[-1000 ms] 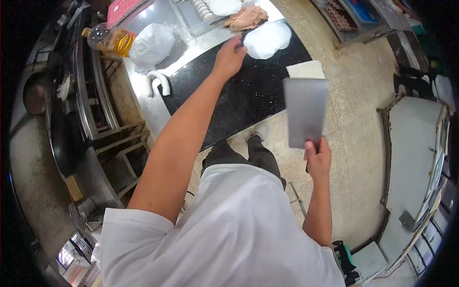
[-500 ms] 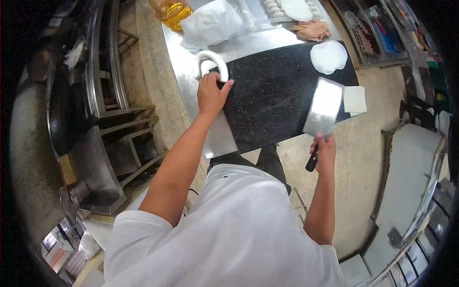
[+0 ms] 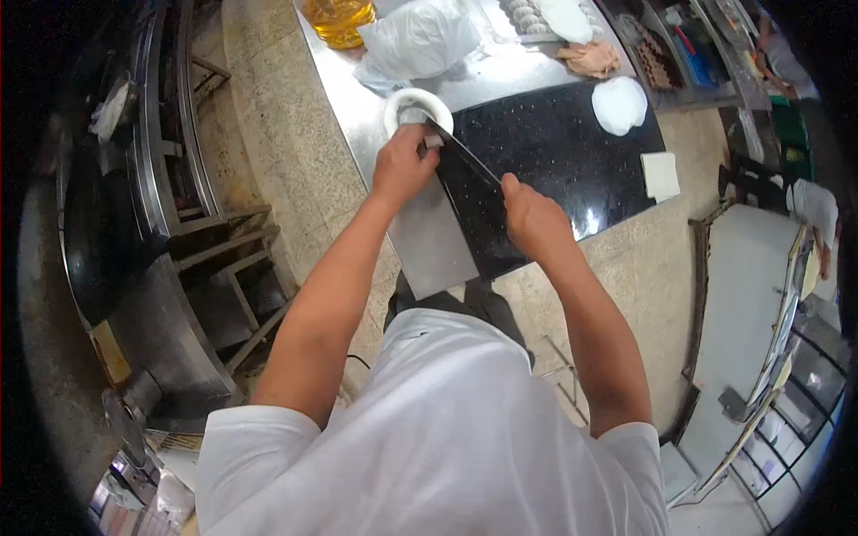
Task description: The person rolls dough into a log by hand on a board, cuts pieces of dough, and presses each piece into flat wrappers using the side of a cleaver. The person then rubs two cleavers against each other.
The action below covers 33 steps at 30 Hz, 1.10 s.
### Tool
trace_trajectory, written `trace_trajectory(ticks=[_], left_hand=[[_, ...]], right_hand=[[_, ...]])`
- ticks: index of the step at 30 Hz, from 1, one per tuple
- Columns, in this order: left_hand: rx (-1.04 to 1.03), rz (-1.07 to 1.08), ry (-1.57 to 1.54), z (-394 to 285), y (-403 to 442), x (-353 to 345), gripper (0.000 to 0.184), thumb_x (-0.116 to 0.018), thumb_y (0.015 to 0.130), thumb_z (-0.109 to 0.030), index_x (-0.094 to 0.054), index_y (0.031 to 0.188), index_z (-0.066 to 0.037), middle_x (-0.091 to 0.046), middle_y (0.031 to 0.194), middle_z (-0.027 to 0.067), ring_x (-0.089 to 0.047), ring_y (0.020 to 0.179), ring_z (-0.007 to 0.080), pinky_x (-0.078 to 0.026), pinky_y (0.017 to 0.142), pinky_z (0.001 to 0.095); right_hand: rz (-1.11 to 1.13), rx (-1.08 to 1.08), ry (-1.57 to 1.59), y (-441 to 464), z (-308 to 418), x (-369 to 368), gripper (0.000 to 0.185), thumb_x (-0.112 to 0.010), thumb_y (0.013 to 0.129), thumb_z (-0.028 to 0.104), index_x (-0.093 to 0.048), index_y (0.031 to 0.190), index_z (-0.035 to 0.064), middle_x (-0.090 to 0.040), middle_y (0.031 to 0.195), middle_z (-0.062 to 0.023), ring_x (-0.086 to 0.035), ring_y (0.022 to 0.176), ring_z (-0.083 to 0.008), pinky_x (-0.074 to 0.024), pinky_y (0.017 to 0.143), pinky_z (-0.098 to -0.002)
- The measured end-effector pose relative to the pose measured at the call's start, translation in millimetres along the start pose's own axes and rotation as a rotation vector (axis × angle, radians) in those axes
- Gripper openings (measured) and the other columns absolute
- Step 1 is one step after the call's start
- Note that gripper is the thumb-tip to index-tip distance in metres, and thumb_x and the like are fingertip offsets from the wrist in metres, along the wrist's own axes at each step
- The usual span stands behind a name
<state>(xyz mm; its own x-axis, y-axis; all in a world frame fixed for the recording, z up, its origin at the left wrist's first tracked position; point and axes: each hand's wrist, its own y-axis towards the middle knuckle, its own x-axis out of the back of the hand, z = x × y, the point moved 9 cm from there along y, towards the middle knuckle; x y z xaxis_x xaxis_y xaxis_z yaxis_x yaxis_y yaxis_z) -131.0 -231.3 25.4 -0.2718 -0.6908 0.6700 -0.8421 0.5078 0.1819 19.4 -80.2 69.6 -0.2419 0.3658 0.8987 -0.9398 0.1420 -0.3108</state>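
Note:
A curved white rope of dough (image 3: 439, 105) lies at the left edge of the black board (image 3: 527, 152), partly over the steel table. My left hand (image 3: 404, 168) is closed on its near end, where a short dough piece (image 3: 433, 141) shows by the fingertips. My right hand (image 3: 538, 219) is wrapped round the handle of a cleaver (image 3: 472, 159), seen nearly edge-on. The blade reaches left across the board to the dough beside my left fingers. Whether the blade has passed through the dough I cannot tell.
A flattened white dough mound (image 3: 618, 105) sits on the board's far right, near a white square scraper (image 3: 660, 175). Behind are a tan cloth (image 3: 590, 59), a plastic bag (image 3: 420, 45), a yellow oil bottle (image 3: 340, 22) and a tray of dough balls (image 3: 525, 18). People stand at far right.
My right hand has brought the cleaver from the board's right side leftward to the dough, turning the blade edge-on. My left hand stays at the dough rope, which now curls more tightly.

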Motion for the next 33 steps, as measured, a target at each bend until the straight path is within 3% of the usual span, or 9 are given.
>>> trace_trajectory(ticks=[7, 9, 11, 15, 21, 24, 29, 31, 33], left_hand=[[0.006, 0.289, 0.206, -54.6, -22.7, -6.8, 0.045, -0.063, 0.095, -0.038, -0.063, 0.066, -0.004, -0.061, 0.08, 0.0145, -0.062, 0.094, 0.0357, -0.048, 0.079, 0.0477], [-0.304, 0.76, 0.359, -100.1, -60.7, -64.4, 0.038, -0.061, 0.097, -0.04, -0.068, 0.086, -0.005, -0.065, 0.094, 0.0138, -0.06, 0.108, 0.0349, -0.049, 0.09, 0.0463], [-0.661, 0.655, 0.483, -133.2, -104.5, -104.7, 0.042, -0.055, 0.099, -0.046, -0.069, 0.117, -0.011, -0.061, 0.13, 0.0144, -0.049, 0.133, 0.0356, -0.036, 0.113, 0.0546], [-0.599, 0.658, 0.519, -159.7, -100.5, -159.0, 0.066, -0.045, 0.099, -0.061, -0.04, 0.157, -0.03, -0.026, 0.166, 0.0126, -0.019, 0.154, 0.0404, -0.009, 0.121, 0.0668], [-0.775, 0.726, 0.423, -197.0, -76.8, -200.4, 0.068, -0.045, 0.098, -0.063, -0.042, 0.156, -0.027, -0.028, 0.166, 0.0132, -0.017, 0.155, 0.0393, -0.008, 0.123, 0.0632], [-0.798, 0.754, 0.454, -196.3, -73.6, -207.9, 0.068, -0.044, 0.099, -0.063, -0.042, 0.156, -0.026, -0.027, 0.166, 0.013, -0.018, 0.155, 0.0378, -0.009, 0.124, 0.0605], [-0.568, 0.777, 0.125, -190.7, -58.2, -205.0, 0.07, -0.046, 0.099, -0.062, -0.039, 0.157, -0.024, -0.029, 0.165, 0.0144, -0.02, 0.154, 0.0376, -0.011, 0.124, 0.0592], [-0.675, 0.73, 0.228, -207.3, -61.2, -186.5, 0.071, -0.049, 0.098, -0.062, -0.039, 0.157, -0.024, -0.029, 0.165, 0.0145, -0.02, 0.154, 0.0369, -0.012, 0.124, 0.0595], [-0.886, 0.773, 0.242, -209.6, -81.6, -180.8, 0.073, -0.054, 0.094, -0.06, -0.04, 0.156, -0.024, -0.029, 0.166, 0.0127, -0.022, 0.154, 0.0346, -0.013, 0.123, 0.0608]], right_hand=[[0.009, -0.31, 0.443, -139.2, -75.8, -40.7, 0.019, -0.061, 0.096, 0.015, -0.055, 0.107, 0.0009, -0.068, 0.091, -0.0283, -0.067, 0.082, -0.047, -0.0525, 0.07, -0.0515], [-0.042, -0.439, 0.638, -191.6, -98.7, -53.2, 0.022, -0.065, 0.095, 0.02, -0.06, 0.102, -0.0005, -0.068, 0.083, -0.0252, -0.068, 0.075, -0.0408, -0.0528, 0.067, -0.0446], [-0.09, -0.501, 0.723, -236.6, -119.0, -56.9, 0.025, -0.067, 0.095, 0.022, -0.062, 0.1, -0.0014, -0.068, 0.078, -0.0221, -0.068, 0.071, -0.0358, -0.0526, 0.065, -0.0406], [-0.468, -0.672, 0.995, -292.1, -181.3, -7.8, 0.028, -0.066, 0.098, 0.027, -0.063, 0.097, -0.0011, -0.065, 0.07, -0.0059, -0.062, 0.062, -0.0118, -0.0488, 0.057, -0.0291], [-1.014, -0.52, 1.229, -183.4, -304.4, 35.2, 0.032, -0.058, 0.104, 0.034, -0.062, 0.1, 0.0021, -0.061, 0.078, -0.0045, -0.058, 0.062, -0.0114, -0.0475, 0.058, -0.0287], [-0.597, -0.981, 1.636, -125.4, -335.0, -41.0, 0.029, -0.056, 0.103, 0.034, -0.056, 0.093, 0.0077, -0.057, 0.071, -0.0046, -0.056, 0.056, -0.015, -0.0465, 0.052, -0.0322], [-0.44, -0.83, 1.282, -156.7, -289.8, -52.6, 0.028, -0.059, 0.102, 0.035, -0.058, 0.097, 0.0068, -0.056, 0.068, -0.006, -0.052, 0.051, -0.0122, -0.0425, 0.046, -0.0321], [-0.073, -0.793, 1.097, -177.1, -225.9, -67.3, 0.034, -0.062, 0.1, 0.037, -0.063, 0.103, 0.0031, -0.062, 0.072, -0.0103, -0.06, 0.059, -0.0171, -0.0493, 0.055, -0.0359], [0.033, -0.512, 0.832, -181.7, -163.0, -108.3, 0.041, -0.067, 0.094, 0.037, -0.066, 0.11, -0.0013, -0.072, 0.095, -0.0258, -0.069, 0.095, -0.0412, -0.0522, 0.087, -0.049]])
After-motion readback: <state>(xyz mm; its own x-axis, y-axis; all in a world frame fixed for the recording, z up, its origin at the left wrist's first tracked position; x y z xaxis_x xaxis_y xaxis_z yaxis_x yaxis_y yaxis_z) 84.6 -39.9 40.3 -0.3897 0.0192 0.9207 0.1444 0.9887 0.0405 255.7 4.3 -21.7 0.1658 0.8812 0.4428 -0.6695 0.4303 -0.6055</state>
